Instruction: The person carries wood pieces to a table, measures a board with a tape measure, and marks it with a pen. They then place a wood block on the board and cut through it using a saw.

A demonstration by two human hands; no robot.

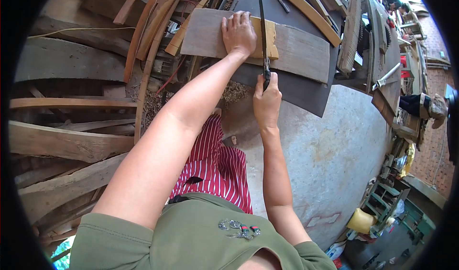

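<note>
A long grey-brown board (301,50) lies across a dark work surface (306,98), with a short yellow wood piece (271,36) over its middle. My left hand (239,34) rests flat on the board, fingers stretched away from me beside the yellow piece. My right hand (267,100) is closed around the dark handle of a handsaw (263,28). The narrow blade points away from me and crosses over the yellow piece and the board, just right of my left hand. Its far end runs out of the top of the view.
Curved timber pieces (71,141) are stacked on the left. A curved wood strip (311,14) and a pencil-like rod (279,0) lie on the work surface. Wood shavings (234,93) lie below it. A person's gloved hand (437,110) shows at far right.
</note>
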